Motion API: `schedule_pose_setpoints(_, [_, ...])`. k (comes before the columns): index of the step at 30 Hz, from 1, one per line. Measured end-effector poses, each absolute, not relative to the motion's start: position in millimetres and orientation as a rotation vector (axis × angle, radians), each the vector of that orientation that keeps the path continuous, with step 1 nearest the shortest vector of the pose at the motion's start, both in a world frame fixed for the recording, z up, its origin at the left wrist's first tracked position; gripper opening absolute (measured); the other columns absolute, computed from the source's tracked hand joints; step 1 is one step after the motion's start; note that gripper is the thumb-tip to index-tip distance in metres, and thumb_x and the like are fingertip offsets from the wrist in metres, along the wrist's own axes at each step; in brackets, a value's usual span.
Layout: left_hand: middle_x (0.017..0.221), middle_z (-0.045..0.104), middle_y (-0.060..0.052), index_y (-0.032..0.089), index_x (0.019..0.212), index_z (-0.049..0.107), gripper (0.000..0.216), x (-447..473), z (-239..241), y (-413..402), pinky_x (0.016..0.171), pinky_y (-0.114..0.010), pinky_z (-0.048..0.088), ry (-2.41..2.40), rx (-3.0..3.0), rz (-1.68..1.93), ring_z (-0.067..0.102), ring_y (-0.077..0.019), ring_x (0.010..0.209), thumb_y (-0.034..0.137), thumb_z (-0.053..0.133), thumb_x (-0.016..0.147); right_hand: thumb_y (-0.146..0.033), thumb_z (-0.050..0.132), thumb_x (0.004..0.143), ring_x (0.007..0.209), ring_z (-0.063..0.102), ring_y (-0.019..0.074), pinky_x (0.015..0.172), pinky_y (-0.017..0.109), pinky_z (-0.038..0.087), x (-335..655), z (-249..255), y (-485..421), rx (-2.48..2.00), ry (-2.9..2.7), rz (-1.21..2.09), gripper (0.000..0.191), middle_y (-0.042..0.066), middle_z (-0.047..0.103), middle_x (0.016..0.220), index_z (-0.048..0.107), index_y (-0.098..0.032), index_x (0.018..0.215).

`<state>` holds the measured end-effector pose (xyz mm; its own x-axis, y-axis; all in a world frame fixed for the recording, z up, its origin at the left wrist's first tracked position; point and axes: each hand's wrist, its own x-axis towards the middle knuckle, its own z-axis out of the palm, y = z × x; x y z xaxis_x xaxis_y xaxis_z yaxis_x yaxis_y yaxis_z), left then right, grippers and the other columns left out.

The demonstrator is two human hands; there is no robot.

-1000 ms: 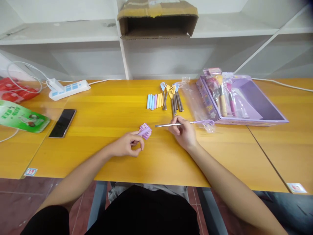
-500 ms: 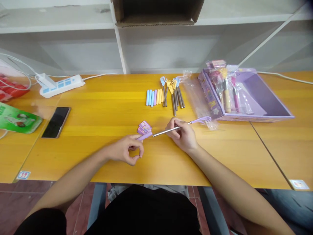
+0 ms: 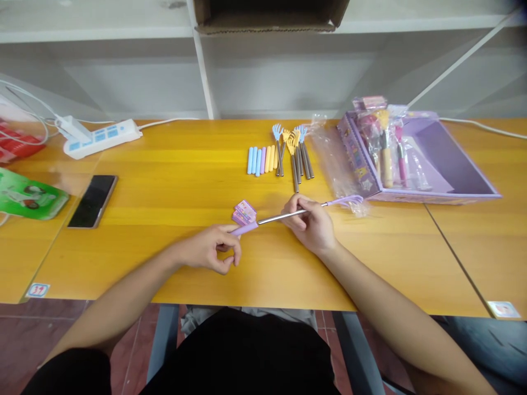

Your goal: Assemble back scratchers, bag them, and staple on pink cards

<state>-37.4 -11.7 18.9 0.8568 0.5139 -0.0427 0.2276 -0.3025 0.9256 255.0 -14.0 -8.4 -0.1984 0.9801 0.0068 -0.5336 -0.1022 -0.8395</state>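
Note:
My left hand (image 3: 212,249) is closed on a short purple handle sleeve (image 3: 246,228) that points up to the right. In my right hand (image 3: 310,225) is a back scratcher, its metal rod (image 3: 274,217) slanting across my fingers and its purple claw head (image 3: 346,201) sticking out to the right. The rod's bare end meets the open end of the sleeve; whether it is inside I cannot tell. Small purple printed cards (image 3: 244,211) lie just behind the sleeve. Farther back are a row of blue, purple and yellow sleeves (image 3: 262,160) and several blue- and yellow-headed back scratchers (image 3: 295,159).
A purple display box (image 3: 436,196) with bagged brushes (image 3: 387,159) stands at right, a clear plastic bag (image 3: 329,159) beside it. To the left are a phone (image 3: 93,201), a power strip (image 3: 102,139) and a green packet (image 3: 31,195). A cardboard box (image 3: 267,26) sits on the shelf above.
The rod's bare end has closed the small gap to the purple sleeve and now touches it. My grip on both is the same. The view has shifted slightly.

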Motion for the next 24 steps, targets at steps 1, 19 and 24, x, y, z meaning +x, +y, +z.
schedule_pose_setpoints(1, [0.090, 0.058, -0.001, 0.018, 0.080, 0.076, 0.024, -37.5, 19.1, -11.5, 0.062, -0.022, 0.039, 0.554, 1.895, 0.305, 0.043, -0.0081, 0.067, 0.005, 0.061, 0.069, -0.042, 0.065, 0.097, 0.046, 0.019, 0.0122, 0.051, 0.028, 0.021, 255.0, -8.0, -14.2, -0.703, -0.880, 1.598, 0.028, -0.007, 0.029, 0.045, 0.069, -0.023, 0.077])
schedule_pose_setpoints(19, [0.112, 0.070, -0.006, 0.024, 0.133, 0.061, 0.033, -34.9, 19.1, -11.6, 0.073, -0.025, 0.050, 0.721, 1.830, 0.442, 0.063, -0.0142, 0.084, 0.024, 0.058, 0.100, -0.039, 0.062, 0.098, 0.049, 0.028, 0.0123, 0.053, 0.028, 0.021, 256.6, -7.1, -18.4, -0.784, -1.055, 1.649, 0.027, -0.006, 0.037, 0.050, 0.066, -0.021, 0.078])
schedule_pose_setpoints(24, [0.124, 0.077, -0.008, 0.022, 0.128, 0.065, 0.025, -36.5, 19.3, -4.1, 0.092, -0.034, 0.056, 0.891, 1.950, 0.481, 0.072, -0.0207, 0.105, 0.034, 0.054, 0.109, -0.046, 0.073, 0.096, 0.050, 0.029, 0.0109, 0.054, 0.027, 0.022, 252.2, -8.5, -16.4, -0.813, -1.006, 1.631, 0.027, -0.008, 0.041, 0.055, 0.062, -0.023, 0.088])
